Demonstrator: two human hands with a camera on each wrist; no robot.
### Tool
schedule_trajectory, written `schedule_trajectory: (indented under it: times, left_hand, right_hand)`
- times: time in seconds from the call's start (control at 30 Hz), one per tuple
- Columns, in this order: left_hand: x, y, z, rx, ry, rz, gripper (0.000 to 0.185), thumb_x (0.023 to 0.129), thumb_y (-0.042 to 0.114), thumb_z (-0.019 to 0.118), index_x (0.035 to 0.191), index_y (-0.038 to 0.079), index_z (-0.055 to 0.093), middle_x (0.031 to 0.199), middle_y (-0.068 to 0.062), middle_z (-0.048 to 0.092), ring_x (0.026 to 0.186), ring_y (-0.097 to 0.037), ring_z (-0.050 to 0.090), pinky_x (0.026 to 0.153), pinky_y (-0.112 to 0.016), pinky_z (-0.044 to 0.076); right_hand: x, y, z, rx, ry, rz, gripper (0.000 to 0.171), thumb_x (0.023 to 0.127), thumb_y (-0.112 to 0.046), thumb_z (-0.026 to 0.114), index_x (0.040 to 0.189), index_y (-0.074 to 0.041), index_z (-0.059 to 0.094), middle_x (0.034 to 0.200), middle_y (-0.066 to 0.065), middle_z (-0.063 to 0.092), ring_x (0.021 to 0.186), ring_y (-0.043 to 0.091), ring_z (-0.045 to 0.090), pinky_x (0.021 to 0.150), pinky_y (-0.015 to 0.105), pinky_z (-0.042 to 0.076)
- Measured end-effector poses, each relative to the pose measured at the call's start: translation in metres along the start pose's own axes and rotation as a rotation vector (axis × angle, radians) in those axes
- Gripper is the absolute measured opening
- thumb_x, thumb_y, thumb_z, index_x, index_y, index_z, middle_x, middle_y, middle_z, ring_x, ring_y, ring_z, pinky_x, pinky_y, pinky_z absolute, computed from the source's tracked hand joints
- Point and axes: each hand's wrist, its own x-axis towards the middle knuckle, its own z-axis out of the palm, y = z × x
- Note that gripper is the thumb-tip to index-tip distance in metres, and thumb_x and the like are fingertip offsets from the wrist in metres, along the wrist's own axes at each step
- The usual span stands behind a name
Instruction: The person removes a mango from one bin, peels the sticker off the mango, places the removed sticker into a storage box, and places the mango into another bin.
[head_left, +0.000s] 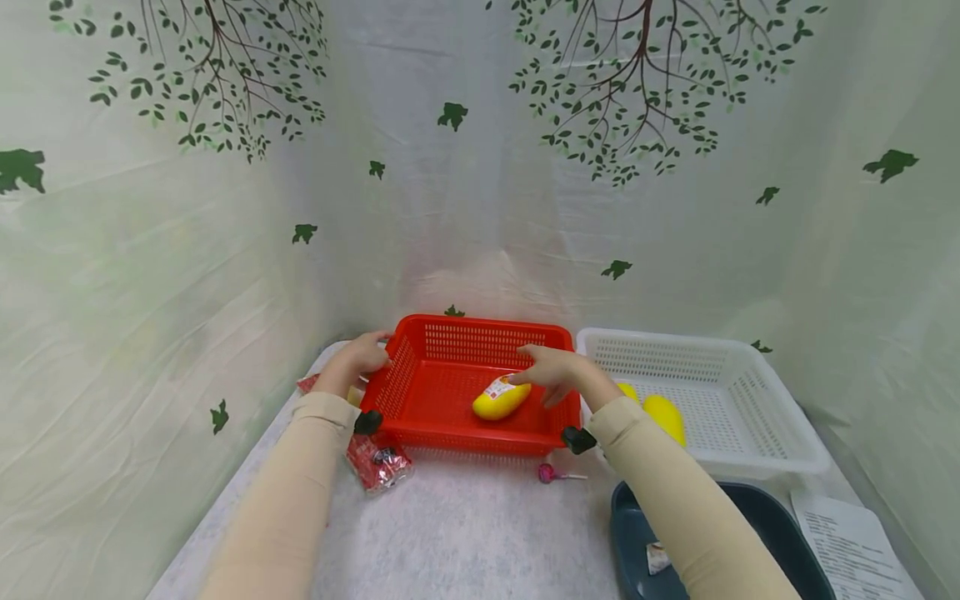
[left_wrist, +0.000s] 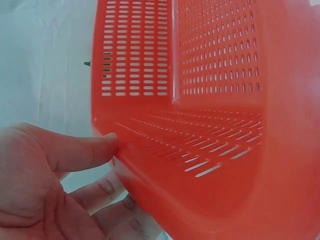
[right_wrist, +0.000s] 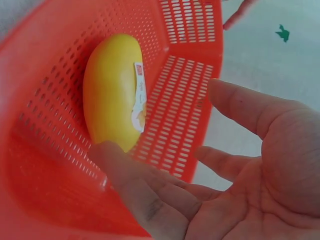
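Red perforated plastic basket [head_left: 457,392] sits on the white cloth-covered table [head_left: 465,533], centre of the head view. Left hand [head_left: 360,354] holds the basket's left rim — in the left wrist view the thumb [left_wrist: 82,150] presses the outer wall and the other fingers curl under the lip, so it pinches the edge, probably to steady the basket. Right hand [head_left: 555,371] is over the basket's right side, fingers relaxed and spread, gripping nothing; in the right wrist view a finger [right_wrist: 122,180] lies just beside the yellow oval mango-shaped fruit with a small label [right_wrist: 112,92], touching or nearly so — cannot tell which.

The fruit lies on its side on the basket floor, right of centre, near the front wall. Long axis runs roughly left-right in the head view, tilted a bit, the labelled end up-right toward the right hand, the other end toward the front-left.

Just right of the red basket, a white perforated plastic basket [head_left: 742,417] holds more yellow fruit [head_left: 663,417]. A red snack packet [head_left: 378,462] lies by the front-left corner of the red basket, a pink lollipop [head_left: 547,473] just in front of it, a dark blue tray [head_left: 780,517] and a printed sheet [head_left: 855,542] at lower right.
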Motion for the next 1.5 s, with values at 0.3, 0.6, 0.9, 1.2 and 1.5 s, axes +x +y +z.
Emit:
schedule_trajectory:
  times: [0.3, 0.6, 0.9, 1.2, 1.5]
  left_hand:
    - [0.002, 0.001, 0.0, -0.043, -0.001, -0.01, 0.072, 0.105, -0.001, 0.049, 0.171, 0.013, 0.022, 0.151, -0.029, 0.048, 0.105, -0.037, 0.068, 0.082, -0.047, 0.067]
    - [-0.001, -0.002, 0.001, -0.054, -0.014, -0.016, 0.069, 0.106, 0.001, 0.05, 0.169, 0.014, 0.025, 0.148, -0.027, 0.05, 0.109, -0.039, 0.067, 0.088, -0.048, 0.066]
    - [0.0, -0.002, 0.005, -0.083, -0.01, -0.01, 0.07, 0.104, -0.002, 0.045, 0.169, 0.014, 0.025, 0.144, -0.027, 0.051, 0.103, -0.035, 0.067, 0.077, -0.044, 0.064]
    - [0.0, -0.001, 0.006, -0.071, -0.001, -0.009, 0.07, 0.104, -0.001, 0.048, 0.168, 0.015, 0.027, 0.145, -0.027, 0.05, 0.108, -0.037, 0.065, 0.08, -0.045, 0.064]
    - [0.006, -0.001, 0.002, -0.051, 0.012, -0.035, 0.069, 0.104, 0.0, 0.049, 0.168, 0.016, 0.028, 0.141, -0.025, 0.052, 0.1, -0.033, 0.065, 0.077, -0.04, 0.062]
  right_hand:
    - [0.014, -0.009, 0.001, 0.042, -0.054, 0.074, 0.081, 0.105, -0.034, 0.069, 0.17, -0.013, 0.027, 0.171, 0.023, 0.034, 0.113, 0.042, 0.072, 0.09, 0.043, 0.067]
    - [0.027, -0.016, 0.002, 0.17, -0.089, 0.196, 0.079, 0.105, -0.03, 0.069, 0.17, -0.013, 0.028, 0.171, 0.019, 0.035, 0.122, 0.035, 0.067, 0.104, 0.043, 0.062]
    - [0.041, -0.022, 0.006, 0.3, -0.118, 0.289, 0.078, 0.108, -0.023, 0.064, 0.171, -0.01, 0.022, 0.176, 0.018, 0.023, 0.15, 0.04, 0.038, 0.12, 0.049, 0.05]
    - [0.054, -0.019, 0.005, 0.216, -0.085, 0.284, 0.068, 0.105, -0.024, 0.068, 0.165, -0.008, 0.04, 0.17, 0.019, 0.037, 0.136, 0.039, 0.053, 0.108, 0.043, 0.06]
    - [0.063, -0.02, 0.01, 0.142, -0.089, 0.241, 0.061, 0.105, -0.02, 0.069, 0.159, -0.003, 0.047, 0.161, 0.021, 0.048, 0.122, 0.038, 0.062, 0.102, 0.041, 0.063]
